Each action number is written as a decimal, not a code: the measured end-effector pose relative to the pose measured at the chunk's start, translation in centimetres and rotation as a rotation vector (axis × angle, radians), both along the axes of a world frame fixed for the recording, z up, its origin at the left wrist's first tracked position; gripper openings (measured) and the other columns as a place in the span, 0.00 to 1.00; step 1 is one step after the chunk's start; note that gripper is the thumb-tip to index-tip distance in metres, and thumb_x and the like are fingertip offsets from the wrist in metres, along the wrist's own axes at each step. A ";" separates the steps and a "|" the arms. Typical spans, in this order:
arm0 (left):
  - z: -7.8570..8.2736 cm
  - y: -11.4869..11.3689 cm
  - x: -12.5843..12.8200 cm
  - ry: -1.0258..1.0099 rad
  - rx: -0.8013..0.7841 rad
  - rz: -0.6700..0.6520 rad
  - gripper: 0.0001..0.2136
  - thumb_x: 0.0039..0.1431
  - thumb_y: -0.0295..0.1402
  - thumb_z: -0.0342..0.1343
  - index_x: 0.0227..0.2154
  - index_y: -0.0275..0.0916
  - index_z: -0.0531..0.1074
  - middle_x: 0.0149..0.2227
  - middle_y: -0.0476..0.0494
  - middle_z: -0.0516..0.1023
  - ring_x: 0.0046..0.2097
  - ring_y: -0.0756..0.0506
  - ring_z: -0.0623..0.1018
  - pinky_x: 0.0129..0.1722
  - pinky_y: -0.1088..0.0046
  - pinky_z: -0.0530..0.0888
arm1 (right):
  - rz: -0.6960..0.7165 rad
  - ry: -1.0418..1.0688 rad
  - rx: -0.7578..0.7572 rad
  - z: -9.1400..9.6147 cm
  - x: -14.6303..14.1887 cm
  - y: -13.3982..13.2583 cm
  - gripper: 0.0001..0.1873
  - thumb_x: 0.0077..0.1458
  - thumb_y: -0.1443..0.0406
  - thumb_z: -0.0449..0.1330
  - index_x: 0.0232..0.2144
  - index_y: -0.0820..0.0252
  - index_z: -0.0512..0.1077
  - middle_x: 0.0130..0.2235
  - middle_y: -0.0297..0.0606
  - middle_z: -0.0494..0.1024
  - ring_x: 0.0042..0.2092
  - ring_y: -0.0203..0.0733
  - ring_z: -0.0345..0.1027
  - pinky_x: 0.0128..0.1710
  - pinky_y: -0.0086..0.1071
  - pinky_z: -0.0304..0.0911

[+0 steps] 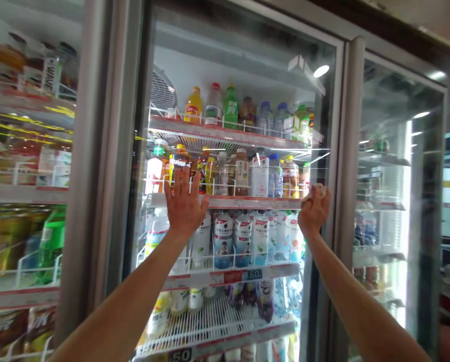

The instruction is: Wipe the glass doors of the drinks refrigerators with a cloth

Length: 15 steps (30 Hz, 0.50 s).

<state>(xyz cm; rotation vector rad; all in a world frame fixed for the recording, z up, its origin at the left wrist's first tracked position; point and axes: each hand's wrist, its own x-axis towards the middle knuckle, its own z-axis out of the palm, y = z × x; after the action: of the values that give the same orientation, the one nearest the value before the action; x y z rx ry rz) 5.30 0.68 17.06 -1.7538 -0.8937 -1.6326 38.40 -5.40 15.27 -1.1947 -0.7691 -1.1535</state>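
Observation:
My left hand [184, 203] lies flat and open against the glass door [232, 65] of a drinks fridge, fingers spread upward at the height of the second shelf. My right hand [314, 209] is closed around a crumpled white cloth [317, 190] and presses it on the glass near the door's right edge. Behind the glass, wire shelves [225, 134] hold rows of bottled drinks [243, 236] in many colours.
A metal door frame [96, 166] stands left of the glass door, with another fridge section of bottles [51, 241] beyond it. On the right, a second glass door [398, 201] reflects ceiling lights. A dim room edge shows at the far right.

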 end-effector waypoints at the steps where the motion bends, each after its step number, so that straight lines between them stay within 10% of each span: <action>1: 0.0 0.0 0.0 0.000 0.000 -0.005 0.28 0.58 0.40 0.47 0.61 0.42 0.52 0.65 0.41 0.46 0.66 0.39 0.44 0.63 0.50 0.42 | 0.006 -0.028 0.005 -0.3 -0.8 0.2 0.25 0.56 0.67 0.44 0.55 0.61 0.63 0.61 0.49 0.56 0.62 0.51 0.50 0.56 0.54 0.53; 7: -0.1 0.2 -0.3 0.012 0.013 -0.022 0.27 0.58 0.40 0.47 0.60 0.41 0.53 0.65 0.41 0.47 0.66 0.40 0.45 0.63 0.51 0.41 | 0.062 -0.475 -0.272 -3.0 -9.8 1.1 0.22 0.57 0.66 0.48 0.54 0.47 0.64 0.62 0.35 0.56 0.64 0.43 0.44 0.59 0.48 0.52; 15: -0.3 0.0 -0.2 0.007 -0.015 -0.042 0.27 0.57 0.39 0.48 0.60 0.41 0.54 0.65 0.42 0.49 0.66 0.40 0.46 0.63 0.52 0.43 | 0.003 -0.011 -0.013 -3.8 0.4 -0.3 0.25 0.55 0.67 0.44 0.55 0.62 0.64 0.61 0.49 0.55 0.62 0.50 0.50 0.58 0.53 0.52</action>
<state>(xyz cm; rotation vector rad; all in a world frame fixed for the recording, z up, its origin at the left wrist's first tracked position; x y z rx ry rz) 5.06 0.65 16.71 -1.7985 -0.8738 -1.6489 38.81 -5.65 11.43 -1.1981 -0.7882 -1.1549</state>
